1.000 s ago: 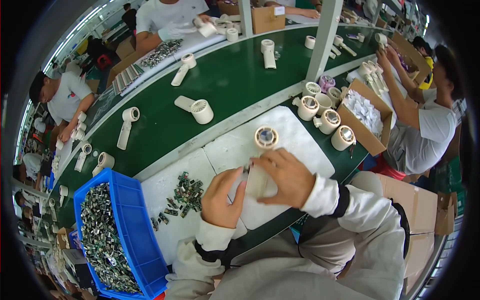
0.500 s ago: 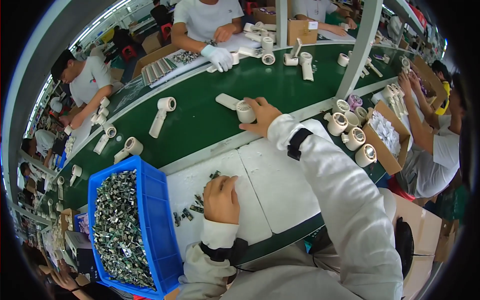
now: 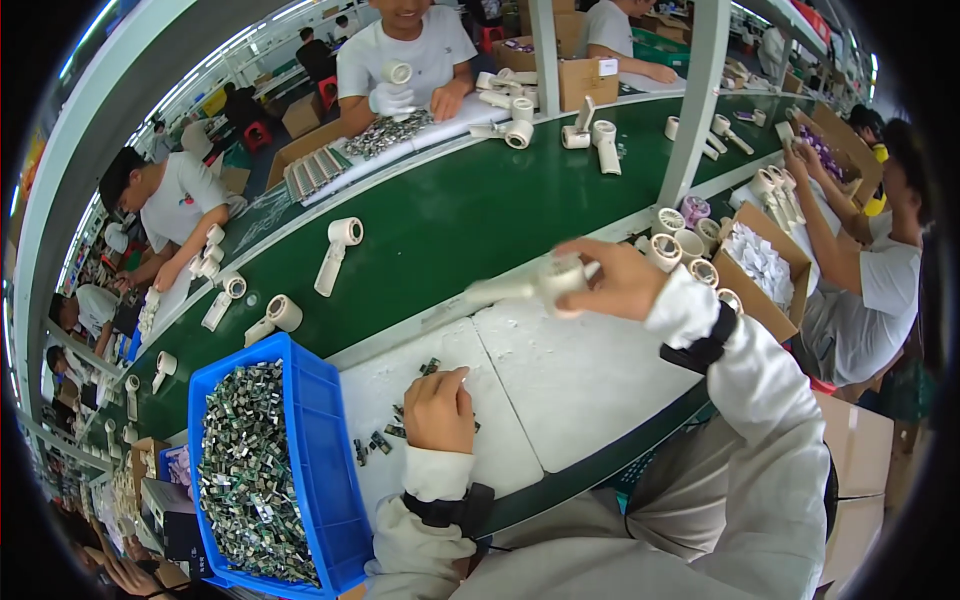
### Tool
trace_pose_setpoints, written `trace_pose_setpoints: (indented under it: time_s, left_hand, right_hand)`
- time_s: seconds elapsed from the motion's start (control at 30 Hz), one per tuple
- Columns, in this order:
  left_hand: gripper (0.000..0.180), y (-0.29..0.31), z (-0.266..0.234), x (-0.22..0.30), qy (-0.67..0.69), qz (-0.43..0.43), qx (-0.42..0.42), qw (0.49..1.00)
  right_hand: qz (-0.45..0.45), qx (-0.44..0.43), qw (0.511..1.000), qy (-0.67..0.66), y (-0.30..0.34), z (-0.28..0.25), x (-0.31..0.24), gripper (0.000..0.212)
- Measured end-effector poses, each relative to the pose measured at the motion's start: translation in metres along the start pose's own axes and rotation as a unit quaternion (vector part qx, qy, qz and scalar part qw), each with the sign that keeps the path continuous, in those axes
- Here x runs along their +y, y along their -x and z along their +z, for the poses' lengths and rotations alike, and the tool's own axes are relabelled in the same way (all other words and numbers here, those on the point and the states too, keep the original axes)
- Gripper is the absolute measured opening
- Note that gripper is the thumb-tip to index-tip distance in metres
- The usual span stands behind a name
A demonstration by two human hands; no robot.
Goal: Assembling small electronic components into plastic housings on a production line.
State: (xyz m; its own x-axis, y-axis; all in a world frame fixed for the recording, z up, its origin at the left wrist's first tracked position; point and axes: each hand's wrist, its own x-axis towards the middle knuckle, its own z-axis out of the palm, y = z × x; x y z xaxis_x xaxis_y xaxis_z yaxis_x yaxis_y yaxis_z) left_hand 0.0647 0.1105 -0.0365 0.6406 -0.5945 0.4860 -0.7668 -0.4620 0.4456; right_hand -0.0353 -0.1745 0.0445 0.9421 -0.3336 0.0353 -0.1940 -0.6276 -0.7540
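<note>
My right hand [image 3: 622,280] is closed round the round head of a white handheld fan [image 3: 548,284]. Motion smears the fan, and its handle points left over the near edge of the green belt. On the white foam board [image 3: 580,385] rests my left hand [image 3: 440,412], its fingers curled in; what they hold, if anything, is hidden. Several small green circuit boards [image 3: 380,441] lie beside and partly under that hand. Left of it stands a blue bin [image 3: 318,440] heaped with the same kind of boards [image 3: 250,460].
Across the green conveyor belt [image 3: 440,215], white fan bodies [image 3: 338,255] lie scattered. A grey post [image 3: 692,120] rises near white fan housings [image 3: 665,250] and a carton of white pieces [image 3: 775,290] at right. Other people work along the belt.
My right hand has lifted the fan off the belt and brought it right and nearer, over the board's edge. My left hand stays nearly in place. Across the belt, a gloved hand has raised a fan.
</note>
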Motion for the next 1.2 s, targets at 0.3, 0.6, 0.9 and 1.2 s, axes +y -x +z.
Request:
trace_pose_setpoints:
  time_s: [0.3, 0.6, 0.9, 1.2]
  left_hand:
    - [0.023, -0.011, 0.002, 0.036, 0.12, 0.002, -0.006, 0.993]
    - [0.024, -0.036, 0.042, 0.044, 0.112, 0.121, -0.091, 0.982]
    - [0.019, -0.021, 0.037, 0.039, 0.196, 0.007, -0.076, 0.978]
    - [0.026, -0.017, 0.028, 0.031, 0.235, -0.064, -0.049, 0.969]
  right_hand:
    - [-0.096, -0.088, 0.988, 0.079, 0.078, -0.004, 0.029, 0.06]
    - [-0.206, -0.005, 0.97, 0.131, 0.072, 0.003, 0.05, 0.065]
    - [-0.054, -0.005, 0.999, -0.006, 0.077, 0.009, 0.044, 0.066]
    - [-0.018, -0.049, 0.992, -0.114, 0.065, -0.004, 0.054, 0.068]
